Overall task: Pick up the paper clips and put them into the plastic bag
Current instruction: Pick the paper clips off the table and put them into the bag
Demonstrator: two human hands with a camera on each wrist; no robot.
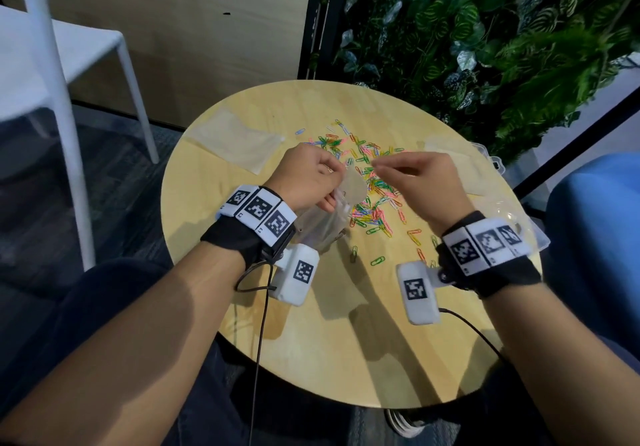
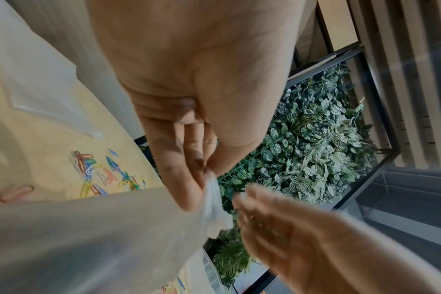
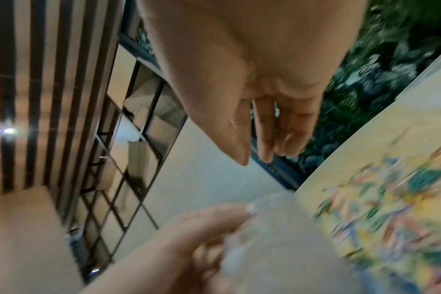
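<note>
My left hand [image 1: 310, 177] pinches the plastic bag [image 1: 325, 222]; my right hand [image 1: 420, 186], fingers loosely apart and empty, hovers at its three o'clock over the paper clips [image 1: 372, 182].

A round wooden table [image 1: 311, 341] stands by a leafy green plant wall [image 1: 485, 30]; a white chair [image 1: 69, 65] sits left on dark carpet [image 1: 114, 175].
</note>
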